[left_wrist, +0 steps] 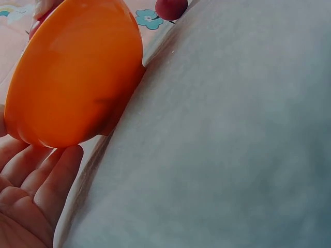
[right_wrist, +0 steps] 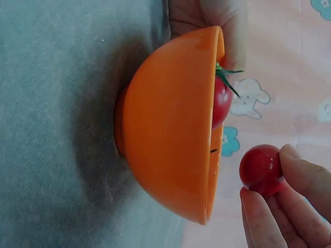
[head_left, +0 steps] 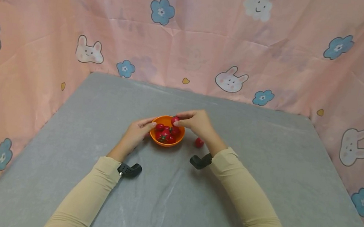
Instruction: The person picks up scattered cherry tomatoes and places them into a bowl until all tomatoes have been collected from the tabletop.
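An orange bowl (head_left: 165, 145) stands on the grey cloth with several red cherry tomatoes (head_left: 165, 133) inside, some with green stems. My left hand (head_left: 134, 135) holds the bowl at its left side, thumb at the rim and fingers against the outer wall (left_wrist: 72, 77). Over the bowl's far right rim, my right hand (head_left: 197, 123) pinches one cherry tomato (right_wrist: 261, 169) between thumb and fingers, apart from the bowl. Another cherry tomato (head_left: 199, 142) lies on the cloth to the right of the bowl, close to my right wrist.
A grey cloth (head_left: 164, 202) covers the table. Pink curtains (head_left: 190, 46) printed with rabbits, flowers and clouds surround its back and sides. Each wrist bears a black camera mount (head_left: 200, 161).
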Tool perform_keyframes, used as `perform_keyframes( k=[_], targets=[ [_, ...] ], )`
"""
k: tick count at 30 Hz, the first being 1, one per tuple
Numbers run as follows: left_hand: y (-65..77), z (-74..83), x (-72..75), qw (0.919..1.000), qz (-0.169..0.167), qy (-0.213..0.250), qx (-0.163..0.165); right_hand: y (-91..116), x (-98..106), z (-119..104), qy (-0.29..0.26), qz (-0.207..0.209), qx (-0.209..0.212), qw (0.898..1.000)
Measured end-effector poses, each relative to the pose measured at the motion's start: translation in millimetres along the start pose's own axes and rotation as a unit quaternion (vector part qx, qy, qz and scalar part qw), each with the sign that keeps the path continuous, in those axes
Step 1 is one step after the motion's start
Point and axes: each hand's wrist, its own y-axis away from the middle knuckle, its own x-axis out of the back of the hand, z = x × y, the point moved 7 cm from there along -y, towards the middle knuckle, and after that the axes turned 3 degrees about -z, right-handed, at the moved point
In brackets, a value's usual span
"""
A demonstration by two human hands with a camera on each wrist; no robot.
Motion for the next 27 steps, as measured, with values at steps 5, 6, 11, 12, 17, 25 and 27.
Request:
perform_keyframes(
  k=[5,6,11,12,17,25,27],
  targets=[
    [0.4,1.1,-0.1,1.0000,-0.001,-0.002,-0.002,-3,-5,-2,0.005,0.000,0.009,1.000],
    [0.4,1.1,0.0,1.0000,0.000,-0.001,-0.002,-4,-6,-3,0.004,0.001,0.012,1.000],
    [0.4,1.1,-0.4,1.0000,-0.001,-0.002,-0.002,-7,-13,-4,0.004,-0.001,0.021,1.000],
    [0.3,1.0,-0.5,1.0000,-0.001,-0.005,-0.002,-8,-14,-4,0.005,-0.001,0.022,1.000],
    [0.2,1.3,-0.4,0.9999,-0.002,-0.015,-0.006,-10,-18,-7,0.016,0.001,0.036,0.999],
    [0.5,2.1,-0.4,0.9999,-0.003,-0.010,-0.009,-14,-22,-9,0.023,0.004,0.042,0.999],
    [0.6,2.2,-0.3,0.9999,-0.003,-0.010,-0.009,-15,-23,-9,0.027,0.005,0.043,0.999]
  ],
)
